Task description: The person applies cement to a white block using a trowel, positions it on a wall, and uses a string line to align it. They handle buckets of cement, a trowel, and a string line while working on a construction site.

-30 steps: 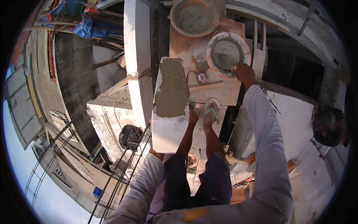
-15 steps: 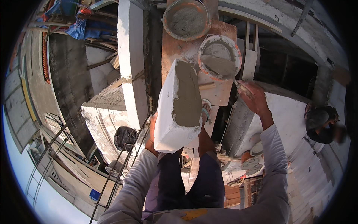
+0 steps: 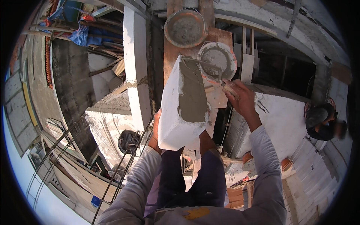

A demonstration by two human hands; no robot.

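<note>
My left hand (image 3: 156,129) grips the left side of a white building block (image 3: 170,122), its fingers partly hidden by the block. Grey mortar (image 3: 192,93) coats the block's long upper right face. In my closed right hand (image 3: 241,98) is a trowel (image 3: 213,68) by its handle. The trowel's blade appears nearly edge-on and reaches left to the far end of the mortared face; whether it touches there I cannot tell. Just beyond the blade stands a bucket (image 3: 233,60) with mortar inside.
A second mortar bucket (image 3: 167,34) with a wire handle stands farther off on a stained board (image 3: 221,34). To the left rise a white post (image 3: 135,71) and a steel rebar cage (image 3: 119,176). A white block wall (image 3: 281,116) and another person (image 3: 320,122) are at right.
My right hand has moved left with the trowel, from over the nearer bucket to the block's far end. The block stays in my left hand, shifted slightly.
</note>
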